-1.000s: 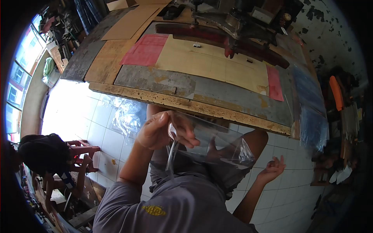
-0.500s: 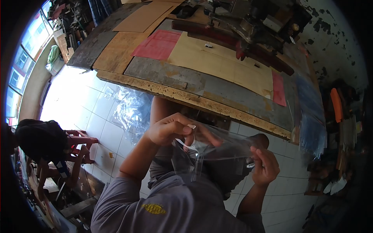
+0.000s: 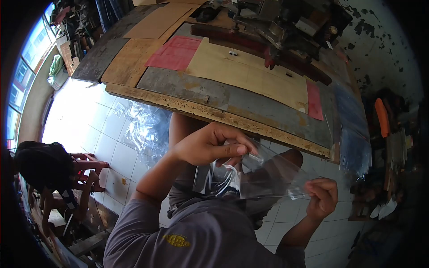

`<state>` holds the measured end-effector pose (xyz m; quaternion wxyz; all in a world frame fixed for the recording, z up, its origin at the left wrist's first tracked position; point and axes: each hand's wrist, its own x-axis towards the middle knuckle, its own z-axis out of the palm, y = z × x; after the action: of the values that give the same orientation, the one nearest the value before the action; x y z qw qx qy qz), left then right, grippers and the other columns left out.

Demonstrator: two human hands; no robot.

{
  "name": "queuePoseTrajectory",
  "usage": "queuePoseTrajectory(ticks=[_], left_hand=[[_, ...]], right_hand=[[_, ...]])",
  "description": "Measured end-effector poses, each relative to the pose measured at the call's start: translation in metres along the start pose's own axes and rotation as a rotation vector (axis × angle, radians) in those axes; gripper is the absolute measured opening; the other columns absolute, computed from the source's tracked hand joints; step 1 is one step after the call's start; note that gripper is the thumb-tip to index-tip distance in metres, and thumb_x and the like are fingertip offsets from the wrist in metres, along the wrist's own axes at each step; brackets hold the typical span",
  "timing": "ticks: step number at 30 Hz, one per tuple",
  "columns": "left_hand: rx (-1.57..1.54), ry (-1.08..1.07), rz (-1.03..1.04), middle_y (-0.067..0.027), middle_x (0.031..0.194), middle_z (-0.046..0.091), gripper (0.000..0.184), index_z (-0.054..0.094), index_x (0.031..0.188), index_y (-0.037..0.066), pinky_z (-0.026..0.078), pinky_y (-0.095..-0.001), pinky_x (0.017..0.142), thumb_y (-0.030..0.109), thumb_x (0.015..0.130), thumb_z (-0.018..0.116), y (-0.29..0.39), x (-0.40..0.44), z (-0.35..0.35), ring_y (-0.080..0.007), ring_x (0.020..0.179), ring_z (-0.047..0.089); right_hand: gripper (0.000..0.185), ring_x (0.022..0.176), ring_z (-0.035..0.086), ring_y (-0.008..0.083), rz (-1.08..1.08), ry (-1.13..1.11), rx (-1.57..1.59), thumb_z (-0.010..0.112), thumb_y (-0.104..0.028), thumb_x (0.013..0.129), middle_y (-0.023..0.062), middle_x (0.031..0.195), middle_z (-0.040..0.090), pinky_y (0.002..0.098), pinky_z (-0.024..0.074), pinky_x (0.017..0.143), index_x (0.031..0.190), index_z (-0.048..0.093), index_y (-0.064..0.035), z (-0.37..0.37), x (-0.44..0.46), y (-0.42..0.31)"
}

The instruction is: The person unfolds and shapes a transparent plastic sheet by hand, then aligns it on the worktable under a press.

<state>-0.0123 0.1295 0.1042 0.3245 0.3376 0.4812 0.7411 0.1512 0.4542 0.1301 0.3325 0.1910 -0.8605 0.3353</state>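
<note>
No readable text, shirt emblem included

A brown cardboard sheet lies on the bench at upper left; a red stool stands on the tiled floor near another person; paint peels off the wall.

"How is the bare left hand set?"
"Pinched, thumb towards its curled fingers, the bare left forearm slanting inward from a bent elbow."
"And the bare right hand?"
"Apart from it, fingertips together, the bare right forearm angled outward."
</note>
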Motion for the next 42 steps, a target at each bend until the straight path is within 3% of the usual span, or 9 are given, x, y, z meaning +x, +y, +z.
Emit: queuePoseTrajectory(ticks=[2, 5, 10, 13, 18, 22, 30, 36, 42], left_hand=[[0.223, -0.008, 0.079, -0.0064, 0.087, 0.071, 0.027, 0.066, 0.119, -0.008, 0.052, -0.0225, 0.070, 0.015, 0.106, 0.060, 0.004, 0.007, 0.009, -0.0078, 0.071, 0.064], [0.113, 0.077, 0.024, -0.0050, 0.090, 0.071, 0.028, 0.065, 0.122, -0.007, 0.052, -0.0223, 0.070, 0.015, 0.106, 0.060, -0.004, 0.009, 0.022, -0.0060, 0.073, 0.063], [0.340, 0.140, 0.306, -0.0108, 0.102, 0.078, 0.019, 0.072, 0.110, 0.000, 0.054, -0.0362, 0.093, 0.013, 0.105, 0.059, -0.017, 0.014, 0.034, -0.0240, 0.102, 0.073], [0.387, 0.166, 0.272, -0.0084, 0.101, 0.079, 0.014, 0.073, 0.104, 0.002, 0.049, -0.0389, 0.102, 0.011, 0.103, 0.062, -0.010, 0.008, 0.041, -0.0230, 0.106, 0.073], [0.692, 0.193, 0.331, -0.0041, 0.103, 0.079, 0.011, 0.074, 0.105, 0.005, 0.041, -0.0459, 0.110, 0.010, 0.099, 0.067, -0.002, 0.008, 0.055, -0.0196, 0.101, 0.074], [0.879, 0.154, 0.361, -0.0014, 0.102, 0.077, 0.013, 0.073, 0.109, 0.009, 0.041, -0.0477, 0.111, 0.013, 0.098, 0.069, -0.001, 0.005, 0.056, -0.0196, 0.085, 0.071], [1.003, 0.136, 0.351, -0.0006, 0.101, 0.077, 0.017, 0.074, 0.110, 0.010, 0.044, -0.0416, 0.099, 0.011, 0.094, 0.072, -0.003, 0.000, 0.043, -0.0172, 0.089, 0.069], [1.077, 0.211, 0.343, 0.0026, 0.094, 0.077, 0.017, 0.075, 0.105, 0.010, 0.047, -0.0353, 0.083, 0.011, 0.088, 0.078, -0.007, 0.005, 0.044, -0.0164, 0.082, 0.069], [1.051, 0.341, 0.473, 0.0021, 0.079, 0.074, 0.015, 0.075, 0.102, 0.013, 0.046, -0.0329, 0.074, 0.015, 0.087, 0.078, -0.015, 0.013, 0.052, -0.0162, 0.064, 0.064]], right_hand=[[0.021, 0.075, 0.068, 0.0209, 0.047, 0.085, 0.005, 0.061, 0.017, 0.080, 0.0107, 0.086, 0.062, 0.0274, 0.0530, 0.060, 0.090, 0.070, 0.0006, -0.005, -0.004, 0.004], [0.009, 0.075, 0.065, 0.0189, 0.164, 0.093, 0.066, 0.059, 0.007, 0.094, 0.0116, 0.089, 0.061, 0.0286, 0.0537, 0.066, 0.094, 0.065, 0.0009, -0.006, -0.008, 0.008], [0.016, 0.094, 0.068, 0.0217, 0.395, -0.070, 0.080, 0.059, -0.011, 0.104, 0.0131, 0.099, 0.066, 0.0340, 0.0542, 0.085, 0.103, 0.068, 0.0017, -0.015, -0.015, 0.024], [0.025, 0.106, 0.067, 0.0244, 0.563, 0.156, 0.157, 0.060, -0.019, 0.105, 0.0147, 0.109, 0.069, 0.0365, 0.0516, 0.095, 0.112, 0.069, 0.0030, 0.004, -0.001, 0.019], [0.049, 0.113, 0.068, 0.0265, 0.226, -0.021, 0.183, 0.077, -0.035, 0.094, 0.0175, 0.120, 0.070, 0.0379, 0.0543, 0.095, 0.122, 0.068, 0.0038, 0.048, 0.039, -0.037], [0.048, 0.109, 0.071, 0.0268, 0.228, -0.174, 0.217, 0.086, -0.022, 0.084, 0.0171, 0.116, 0.073, 0.0379, 0.0568, 0.092, 0.122, 0.070, 0.0028, 0.078, 0.052, -0.045], [0.032, 0.098, 0.076, 0.0222, 0.348, -0.229, 0.304, 0.080, -0.003, 0.086, 0.0145, 0.109, 0.077, 0.0314, 0.0594, 0.084, 0.118, 0.074, 0.0007, 0.091, 0.046, -0.036], [0.026, 0.095, 0.076, 0.0189, 0.559, -0.181, 0.488, 0.075, -0.006, 0.093, 0.0136, 0.106, 0.078, 0.0297, 0.0587, 0.083, 0.118, 0.074, 0.0015, 0.089, 0.036, -0.031], [0.025, 0.090, 0.075, 0.0164, 0.498, -0.174, 0.411, 0.075, -0.009, 0.095, 0.0143, 0.103, 0.078, 0.0269, 0.0572, 0.081, 0.116, 0.074, 0.0036, 0.083, 0.044, -0.032]])
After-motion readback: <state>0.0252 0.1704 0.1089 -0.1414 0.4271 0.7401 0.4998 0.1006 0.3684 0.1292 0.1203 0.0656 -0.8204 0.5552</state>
